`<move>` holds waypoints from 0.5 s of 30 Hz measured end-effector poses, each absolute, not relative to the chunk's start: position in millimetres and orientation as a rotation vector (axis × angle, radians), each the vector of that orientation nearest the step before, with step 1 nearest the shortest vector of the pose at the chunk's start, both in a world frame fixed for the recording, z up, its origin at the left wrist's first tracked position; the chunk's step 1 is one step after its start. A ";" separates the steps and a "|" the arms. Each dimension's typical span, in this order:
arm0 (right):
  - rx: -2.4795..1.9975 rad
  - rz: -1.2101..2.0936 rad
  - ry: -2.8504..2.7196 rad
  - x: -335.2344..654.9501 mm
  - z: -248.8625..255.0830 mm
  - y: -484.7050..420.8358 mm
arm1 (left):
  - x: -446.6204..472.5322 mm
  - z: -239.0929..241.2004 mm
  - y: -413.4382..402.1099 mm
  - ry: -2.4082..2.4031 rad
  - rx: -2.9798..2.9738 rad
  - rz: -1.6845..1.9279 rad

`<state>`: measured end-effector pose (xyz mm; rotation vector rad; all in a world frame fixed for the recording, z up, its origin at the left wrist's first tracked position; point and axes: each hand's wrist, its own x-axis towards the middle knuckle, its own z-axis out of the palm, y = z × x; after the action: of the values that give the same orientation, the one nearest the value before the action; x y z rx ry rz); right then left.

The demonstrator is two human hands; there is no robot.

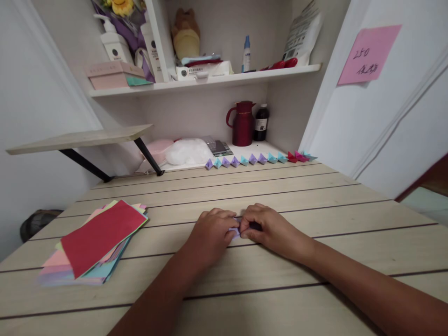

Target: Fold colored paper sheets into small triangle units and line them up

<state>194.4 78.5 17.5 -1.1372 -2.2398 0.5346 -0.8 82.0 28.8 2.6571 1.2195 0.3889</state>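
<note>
A small piece of folded purple paper [235, 231] lies on the wooden table [280, 294] between my two hands, mostly covered by fingers. My left hand [216, 229] is closed over its left side, thumb and forefinger at the paper. On the other side my right hand [261, 226] pinches the paper's right edge between thumb and forefinger. Beyond the hands, a row of small folded paper boats [244, 160] in purple, light blue, red and pink runs along the table's back edge.
To the left lies a loose stack of coloured paper sheets [103, 238], a red one on top. A raised wooden stand [84, 138] with black legs is behind it. A dark red jug [243, 123] and a dark bottle [261, 122] stand in the shelf recess.
</note>
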 end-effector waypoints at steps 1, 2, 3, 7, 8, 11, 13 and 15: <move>-1.156 0.553 -2.236 194.1 17.1 78.8 | -1.0 28.4 82.2 1.218 2.654 0.393; -1.175 0.569 -2.230 194.1 17.0 79.0 | -1.2 27.9 82.4 1.214 2.653 0.393; -1.195 0.580 -2.220 194.4 16.9 79.2 | -1.5 27.4 82.6 1.209 2.657 0.390; -1.285 0.614 -2.164 195.0 16.5 79.7 | -2.0 26.1 82.5 1.222 2.700 0.378; -1.304 0.624 -2.156 194.9 16.3 80.1 | -2.0 26.3 82.4 1.232 2.715 0.377; -1.335 0.634 -2.151 194.7 15.7 81.4 | -1.5 29.1 81.7 1.245 2.774 0.322; -1.337 0.618 -2.155 195.1 15.5 82.0 | -1.0 31.6 81.1 1.263 2.826 0.259; -1.336 0.628 -2.156 195.8 15.5 82.2 | -0.4 33.2 80.5 1.285 2.877 0.216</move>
<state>195.8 82.2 15.5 -1.3359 -2.1555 0.6277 -0.4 80.5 33.2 2.8774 1.2851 0.2156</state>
